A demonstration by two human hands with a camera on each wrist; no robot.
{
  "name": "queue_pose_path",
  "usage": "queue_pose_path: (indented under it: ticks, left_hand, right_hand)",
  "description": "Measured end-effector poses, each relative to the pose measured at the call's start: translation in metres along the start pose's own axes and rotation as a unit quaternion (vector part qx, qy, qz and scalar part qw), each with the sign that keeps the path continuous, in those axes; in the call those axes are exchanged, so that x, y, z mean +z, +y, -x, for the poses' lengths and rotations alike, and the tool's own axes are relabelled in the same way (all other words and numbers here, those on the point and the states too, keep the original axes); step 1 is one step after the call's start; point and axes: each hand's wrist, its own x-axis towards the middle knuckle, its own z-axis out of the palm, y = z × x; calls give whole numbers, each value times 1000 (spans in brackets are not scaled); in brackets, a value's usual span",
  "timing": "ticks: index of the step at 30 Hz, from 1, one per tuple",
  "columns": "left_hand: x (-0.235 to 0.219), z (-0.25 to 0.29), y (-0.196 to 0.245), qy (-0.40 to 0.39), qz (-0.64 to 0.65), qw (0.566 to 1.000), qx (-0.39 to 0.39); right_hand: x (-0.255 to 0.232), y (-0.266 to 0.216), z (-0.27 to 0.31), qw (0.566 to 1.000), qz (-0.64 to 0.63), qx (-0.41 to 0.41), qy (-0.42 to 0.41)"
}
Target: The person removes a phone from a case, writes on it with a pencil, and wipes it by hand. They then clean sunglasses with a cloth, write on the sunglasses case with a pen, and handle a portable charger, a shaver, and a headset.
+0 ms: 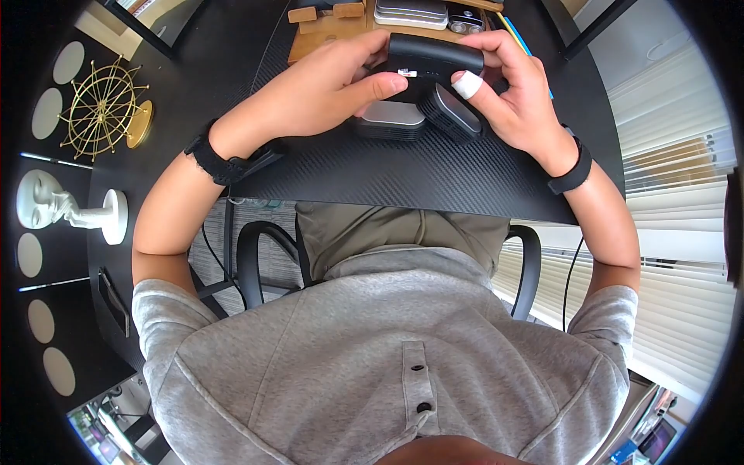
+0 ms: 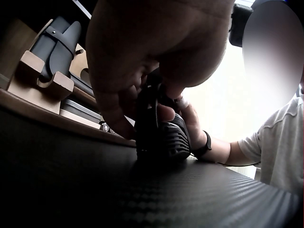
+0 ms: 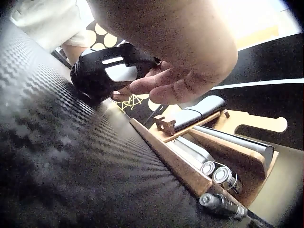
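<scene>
Both hands hold a black curved device (image 1: 435, 53) near the far side of the desk. My left hand (image 1: 337, 87) grips its left end, the thumb along the near edge beside a small white label (image 1: 407, 74). At the right end my right hand (image 1: 518, 99) holds it between fingers and thumb, and white tape (image 1: 467, 84) wraps the thumb. Just below are two ribbed black blocks with silver tops, a left block (image 1: 393, 115) and a tilted right block (image 1: 456, 108). Ribs of one block (image 2: 175, 141) show close over the desk in the left wrist view.
A wooden organizer (image 3: 178, 159) stands behind the hands, with a dark pouch (image 3: 199, 113) and two small round-ended cylinders (image 3: 221, 175) in it. To the left are a gold wheel ornament (image 1: 102, 108) and a white bust (image 1: 54, 200). The black textured desk (image 1: 341, 174) ends before the lap.
</scene>
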Motion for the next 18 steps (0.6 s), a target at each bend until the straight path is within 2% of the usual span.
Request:
queue_pose_path:
  ticks: [1, 4, 7, 10, 18]
  left_hand:
    - [0, 0, 1, -1, 0, 1000, 0]
    - [5, -1, -8, 17, -22, 996, 80]
    - [5, 0, -1, 16, -22, 998, 57]
    - [0, -1, -3, -4, 37, 999, -9]
    - [-3, 1, 8, -16, 25, 999, -27]
  right_hand:
    - [0, -1, 0, 1000, 1, 0, 2]
    - [1, -4, 1, 1000, 4, 13, 4]
    - [1, -7, 1, 1000, 10, 27, 1]
    - [2, -6, 2, 1000, 7, 29, 5]
    - [4, -4, 2, 999, -15, 38, 13]
